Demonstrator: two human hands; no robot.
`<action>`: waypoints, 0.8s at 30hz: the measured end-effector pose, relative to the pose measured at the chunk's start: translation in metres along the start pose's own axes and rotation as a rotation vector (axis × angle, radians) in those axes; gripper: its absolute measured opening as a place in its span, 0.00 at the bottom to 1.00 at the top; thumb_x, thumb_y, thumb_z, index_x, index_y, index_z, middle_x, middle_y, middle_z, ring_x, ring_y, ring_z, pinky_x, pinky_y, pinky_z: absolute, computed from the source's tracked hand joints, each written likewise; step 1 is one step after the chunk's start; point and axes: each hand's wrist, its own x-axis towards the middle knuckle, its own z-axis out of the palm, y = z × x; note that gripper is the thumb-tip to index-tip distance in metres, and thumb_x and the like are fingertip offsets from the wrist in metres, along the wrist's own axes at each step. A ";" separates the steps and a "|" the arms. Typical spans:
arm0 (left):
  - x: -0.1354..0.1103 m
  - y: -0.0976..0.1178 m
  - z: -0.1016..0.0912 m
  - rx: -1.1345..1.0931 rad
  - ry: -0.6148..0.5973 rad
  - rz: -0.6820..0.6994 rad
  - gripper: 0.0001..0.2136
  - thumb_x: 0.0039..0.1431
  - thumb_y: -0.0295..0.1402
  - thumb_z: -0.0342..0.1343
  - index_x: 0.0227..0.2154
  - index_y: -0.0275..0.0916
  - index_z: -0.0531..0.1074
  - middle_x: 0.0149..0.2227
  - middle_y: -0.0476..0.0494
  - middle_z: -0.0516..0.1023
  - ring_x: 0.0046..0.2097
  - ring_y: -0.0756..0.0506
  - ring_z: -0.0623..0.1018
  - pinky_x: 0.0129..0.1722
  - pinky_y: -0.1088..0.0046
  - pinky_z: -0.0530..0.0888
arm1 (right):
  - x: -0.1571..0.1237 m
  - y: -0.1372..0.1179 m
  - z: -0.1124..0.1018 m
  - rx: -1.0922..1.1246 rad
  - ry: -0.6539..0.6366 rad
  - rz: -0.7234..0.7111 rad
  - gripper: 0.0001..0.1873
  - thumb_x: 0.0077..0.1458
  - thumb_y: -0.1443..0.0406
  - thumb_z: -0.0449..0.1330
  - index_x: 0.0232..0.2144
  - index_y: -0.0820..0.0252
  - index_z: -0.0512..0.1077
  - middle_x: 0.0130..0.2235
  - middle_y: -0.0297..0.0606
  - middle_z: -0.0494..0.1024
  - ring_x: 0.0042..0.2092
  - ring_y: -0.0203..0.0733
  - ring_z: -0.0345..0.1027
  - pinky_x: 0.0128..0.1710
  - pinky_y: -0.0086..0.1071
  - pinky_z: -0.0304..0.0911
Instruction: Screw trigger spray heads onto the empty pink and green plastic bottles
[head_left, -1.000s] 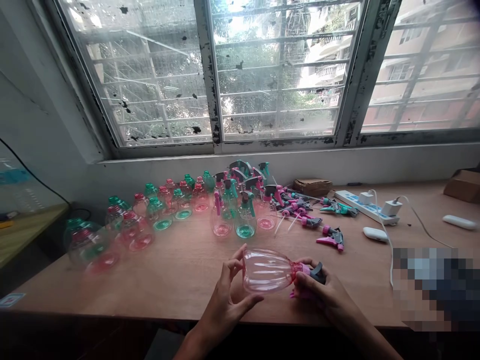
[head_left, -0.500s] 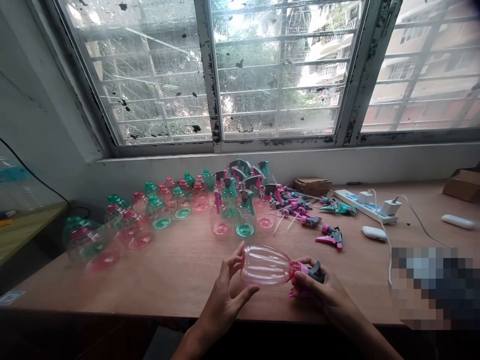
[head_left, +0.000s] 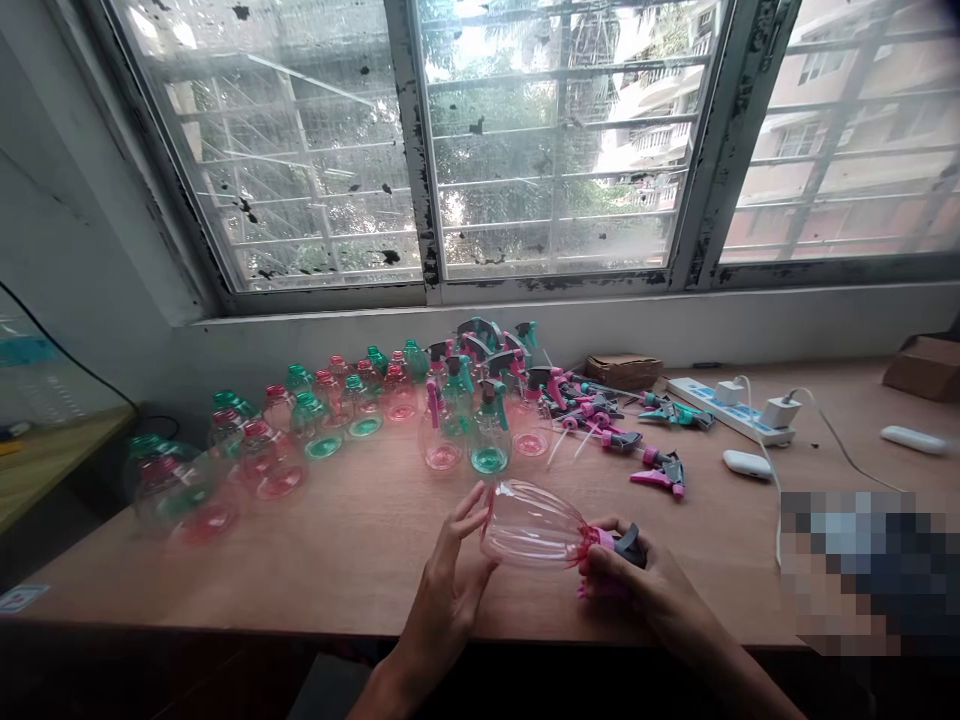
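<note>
A clear pink spray bottle (head_left: 532, 525) lies on its side just above the wooden table (head_left: 360, 550), near the front edge. My left hand (head_left: 450, 585) cups the bottle's base with fingers curled round it. My right hand (head_left: 637, 585) is closed on the pink and grey trigger sprayer head (head_left: 626, 545) fitted at the bottle's neck.
Behind stand several pink and green bottles (head_left: 322, 425), some with sprayers (head_left: 491, 430). Loose trigger sprayers (head_left: 615, 430) lie to the right. A power strip (head_left: 731, 410) with chargers, white devices (head_left: 746, 463), cardboard boxes (head_left: 919, 365) and a blurred patch occupy the right side.
The bottle has tilted, its base rising slightly and turning between my hands. My left thumb has slid under the bottle. My right hand stays on the sprayer head.
</note>
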 end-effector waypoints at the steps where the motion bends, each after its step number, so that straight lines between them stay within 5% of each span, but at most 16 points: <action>1: 0.000 0.000 0.000 0.013 0.004 0.012 0.19 0.70 0.33 0.55 0.61 0.52 0.64 0.72 0.41 0.60 0.73 0.39 0.61 0.70 0.51 0.61 | 0.000 0.000 0.000 -0.001 -0.009 -0.006 0.19 0.54 0.55 0.75 0.38 0.60 0.74 0.32 0.36 0.85 0.29 0.39 0.79 0.35 0.34 0.78; 5: -0.001 0.003 -0.003 0.011 -0.048 -0.068 0.26 0.65 0.37 0.63 0.62 0.49 0.61 0.72 0.36 0.60 0.72 0.36 0.61 0.71 0.47 0.59 | -0.001 -0.001 -0.001 -0.025 -0.027 -0.012 0.18 0.55 0.55 0.74 0.38 0.60 0.74 0.32 0.36 0.84 0.30 0.40 0.79 0.36 0.35 0.78; 8: -0.001 0.003 -0.003 -0.012 -0.048 -0.114 0.20 0.68 0.38 0.58 0.61 0.48 0.64 0.73 0.36 0.59 0.73 0.36 0.61 0.71 0.47 0.59 | 0.000 -0.001 -0.001 -0.055 -0.042 -0.014 0.17 0.56 0.56 0.74 0.37 0.61 0.75 0.32 0.37 0.85 0.31 0.40 0.79 0.37 0.35 0.77; 12: 0.001 0.001 -0.002 0.015 -0.012 -0.020 0.19 0.72 0.35 0.53 0.63 0.53 0.63 0.73 0.41 0.59 0.73 0.39 0.59 0.71 0.49 0.59 | 0.000 -0.002 0.000 -0.041 -0.063 -0.038 0.16 0.58 0.55 0.72 0.38 0.61 0.77 0.33 0.38 0.85 0.31 0.40 0.79 0.37 0.35 0.77; 17: -0.001 0.001 -0.003 0.008 -0.050 -0.059 0.25 0.66 0.37 0.62 0.63 0.52 0.62 0.72 0.39 0.61 0.72 0.36 0.61 0.70 0.48 0.60 | 0.000 -0.001 -0.001 -0.044 -0.069 -0.015 0.16 0.58 0.55 0.72 0.38 0.62 0.78 0.33 0.39 0.86 0.32 0.40 0.79 0.37 0.33 0.76; 24: -0.001 -0.006 -0.001 0.006 -0.008 0.004 0.18 0.71 0.34 0.54 0.62 0.53 0.64 0.73 0.41 0.58 0.73 0.37 0.59 0.70 0.47 0.59 | 0.001 0.000 -0.002 -0.087 -0.076 -0.031 0.18 0.60 0.52 0.69 0.35 0.63 0.80 0.32 0.41 0.85 0.31 0.41 0.79 0.36 0.32 0.75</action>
